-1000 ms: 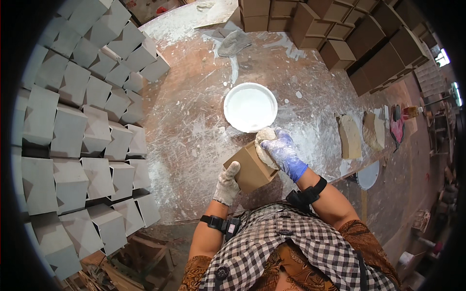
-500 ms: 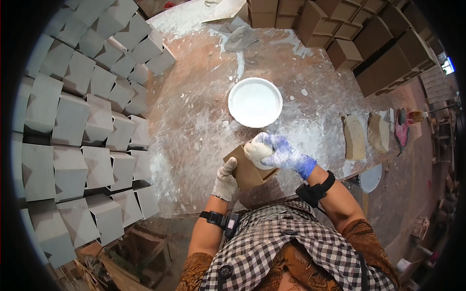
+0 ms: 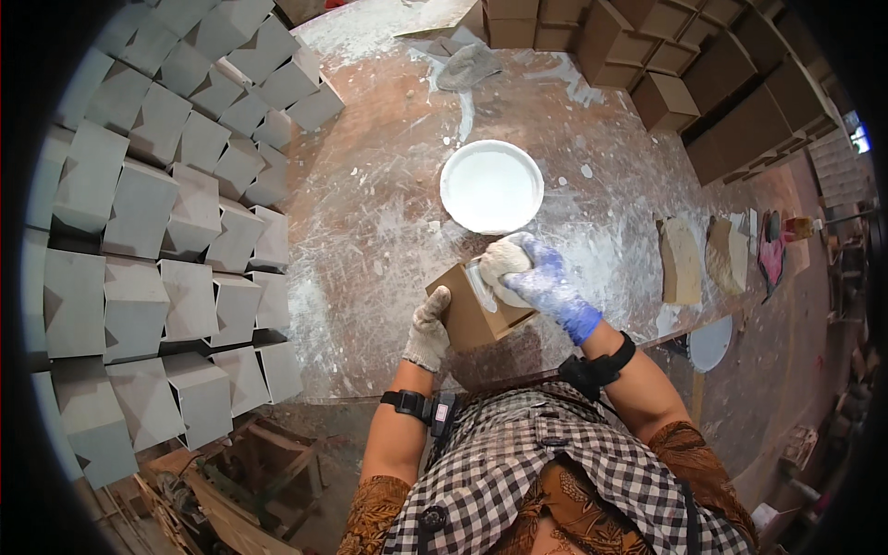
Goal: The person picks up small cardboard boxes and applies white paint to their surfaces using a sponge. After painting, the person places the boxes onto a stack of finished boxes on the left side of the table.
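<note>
My left hand (image 3: 426,333), in a whitish knit glove, grips a small brown box (image 3: 460,316) by its left side, tilted above the near part of the table. My right hand (image 3: 553,289), in a blue glove smeared with white, is closed round a pale, rounded sponge-like pad (image 3: 502,263). This pad rests against the top face of the box, where a wet white streak (image 3: 482,289) shows beside it. Just beyond my hands stands a round white basin (image 3: 445,201) holding white liquid.
Grey-white coated boxes (image 3: 139,208) are stacked along the left. Brown boxes (image 3: 666,100) pile up at the back right. A greyish rag (image 3: 467,67) lies at the back of the stained table (image 3: 370,213). Two yellowish foam-like pieces (image 3: 681,262) lie at the right.
My right hand has shifted the pad slightly up and to the right across the box, uncovering a white streak. My left hand still holds the box. The whole view has shifted slightly.
</note>
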The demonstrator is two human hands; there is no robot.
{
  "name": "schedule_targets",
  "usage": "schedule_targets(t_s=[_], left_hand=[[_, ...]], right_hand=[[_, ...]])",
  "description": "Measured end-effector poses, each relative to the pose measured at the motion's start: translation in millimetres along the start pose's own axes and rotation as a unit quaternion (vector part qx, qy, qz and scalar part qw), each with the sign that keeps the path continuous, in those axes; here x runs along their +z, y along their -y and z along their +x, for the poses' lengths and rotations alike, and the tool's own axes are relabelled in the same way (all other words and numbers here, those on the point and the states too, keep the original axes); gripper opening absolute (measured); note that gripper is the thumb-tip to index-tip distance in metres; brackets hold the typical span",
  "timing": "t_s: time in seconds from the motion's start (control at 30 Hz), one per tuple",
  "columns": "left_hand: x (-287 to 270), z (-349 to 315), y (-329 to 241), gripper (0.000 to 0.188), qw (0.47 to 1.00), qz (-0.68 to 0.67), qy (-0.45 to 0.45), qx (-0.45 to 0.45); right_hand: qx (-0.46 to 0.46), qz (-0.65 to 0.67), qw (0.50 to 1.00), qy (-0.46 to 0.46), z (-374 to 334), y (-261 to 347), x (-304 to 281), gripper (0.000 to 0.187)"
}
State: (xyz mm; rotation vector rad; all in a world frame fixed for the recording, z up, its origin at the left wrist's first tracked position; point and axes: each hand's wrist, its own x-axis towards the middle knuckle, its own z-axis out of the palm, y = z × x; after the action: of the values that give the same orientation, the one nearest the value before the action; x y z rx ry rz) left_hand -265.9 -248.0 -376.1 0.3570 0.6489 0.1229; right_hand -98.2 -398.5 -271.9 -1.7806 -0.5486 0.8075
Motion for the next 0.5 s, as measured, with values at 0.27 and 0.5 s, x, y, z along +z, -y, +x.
schedule_targets(t_s=[0.27, 0.5], left_hand=[[-52.7, 20.5, 8.6, 0.037, 0.995, -0.079, 0.046, -0.033], [-6.5, 4.3, -1.5, 0.038, 1.000, -0.002, -0.003, 0.011]], right_hand=[[-0.157, -0.075, 0.963, 0.205, -13.0, 29.4, 1.5, 0.030], [-0.309, -0.351, 0.832, 0.298, -17.4, 39.7, -15.1, 0.039]])
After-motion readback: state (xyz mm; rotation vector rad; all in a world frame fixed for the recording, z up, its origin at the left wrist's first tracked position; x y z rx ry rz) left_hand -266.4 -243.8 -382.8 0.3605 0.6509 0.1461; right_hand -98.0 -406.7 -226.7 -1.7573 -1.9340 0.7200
